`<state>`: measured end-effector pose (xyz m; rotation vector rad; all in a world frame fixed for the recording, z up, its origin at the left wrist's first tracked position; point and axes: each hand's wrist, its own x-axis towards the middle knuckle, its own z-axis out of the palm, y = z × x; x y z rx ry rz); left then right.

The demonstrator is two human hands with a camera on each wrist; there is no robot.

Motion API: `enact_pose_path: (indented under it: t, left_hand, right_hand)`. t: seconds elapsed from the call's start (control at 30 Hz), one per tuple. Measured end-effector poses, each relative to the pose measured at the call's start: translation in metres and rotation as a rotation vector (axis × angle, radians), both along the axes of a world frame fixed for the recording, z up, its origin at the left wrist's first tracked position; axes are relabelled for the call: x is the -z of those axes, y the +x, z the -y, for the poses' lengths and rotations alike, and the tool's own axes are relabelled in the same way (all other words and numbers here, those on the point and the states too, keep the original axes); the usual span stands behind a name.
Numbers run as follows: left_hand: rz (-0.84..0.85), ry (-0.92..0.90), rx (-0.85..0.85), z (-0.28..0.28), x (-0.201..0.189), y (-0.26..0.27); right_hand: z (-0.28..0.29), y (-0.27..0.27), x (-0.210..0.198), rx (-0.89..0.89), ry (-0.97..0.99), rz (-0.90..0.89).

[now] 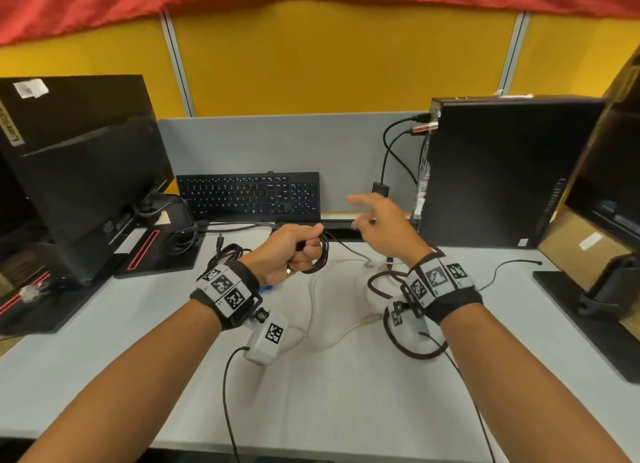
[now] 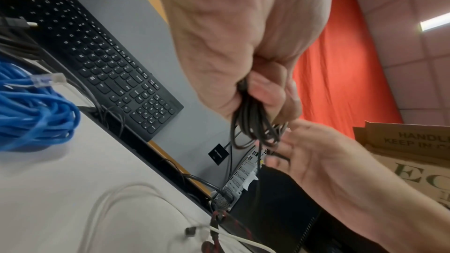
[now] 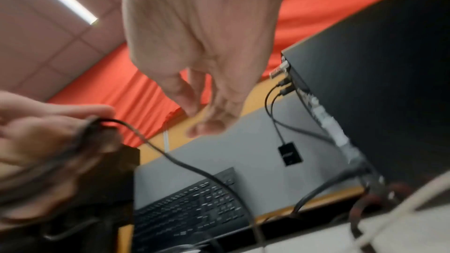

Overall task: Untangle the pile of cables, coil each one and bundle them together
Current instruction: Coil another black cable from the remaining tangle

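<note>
The left hand (image 1: 298, 246) grips a coiled black cable (image 1: 320, 254) above the table's (image 1: 346, 393) far edge. The right hand (image 1: 384, 223) hovers beside it, fingers loosely spread, holding nothing.

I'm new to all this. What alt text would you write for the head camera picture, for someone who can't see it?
Seen from above, a person's left hand grips a coiled thin black cable over a pale grey desk, while the right hand hovers open beside it. Loose white cable and a dark braided cable lie below; a black keyboard leans on the partition behind.
</note>
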<state>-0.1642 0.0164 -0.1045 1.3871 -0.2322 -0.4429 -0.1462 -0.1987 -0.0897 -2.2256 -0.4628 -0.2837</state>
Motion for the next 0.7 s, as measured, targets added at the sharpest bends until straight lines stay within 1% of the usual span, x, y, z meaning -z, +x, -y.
enact_pose_path:
  t: [0.03, 0.07, 0.1, 0.17, 0.27, 0.33, 0.37, 0.43, 0.53, 0.6, 0.7]
  left_hand:
    - [0.016, -0.012, -0.024, 0.003, -0.001, 0.002]
    - [0.029, -0.027, -0.043, 0.007, -0.003, 0.004]
    - [0.038, -0.047, -0.055, 0.009, -0.004, 0.005]
    - [0.037, -0.072, -0.054, 0.01, -0.006, 0.006]
    - [0.057, 0.016, -0.004, 0.007, -0.006, 0.005]
    - [0.101, 0.124, -0.02, 0.007, -0.005, 0.004]
    - [0.156, 0.199, -0.059, 0.009, -0.004, 0.002]
    - [0.346, 0.365, -0.172, 0.016, 0.001, -0.003]
    - [0.638, 0.566, -0.336, 0.021, 0.008, -0.007]
    - [0.75, 0.615, -0.43, 0.023, 0.013, -0.006]
    - [0.894, 0.654, -0.516, 0.025, 0.015, -0.003]
  right_hand:
    - [-0.007, -0.007, 0.001, -0.119, 0.092, -0.009]
    - [-0.013, -0.013, 0.002, -0.222, 0.146, -0.033]
    - [-0.018, -0.018, 0.003, -0.298, 0.157, -0.055]
    - [-0.022, -0.022, 0.004, -0.369, 0.172, -0.071]
    - [-0.019, -0.018, 0.006, -0.306, 0.206, -0.044]
    - [-0.02, -0.014, 0.009, -0.235, 0.123, -0.019]
    - [-0.022, -0.012, 0.01, -0.205, 0.08, -0.008]
    - [-0.025, -0.011, 0.011, -0.153, 0.04, 0.028]
    - [-0.029, -0.012, 0.01, -0.095, 0.072, 0.057]
    - [-0.034, -0.013, 0.008, -0.064, 0.098, 0.061]
    - [-0.039, -0.014, 0.007, -0.056, 0.21, 0.021]
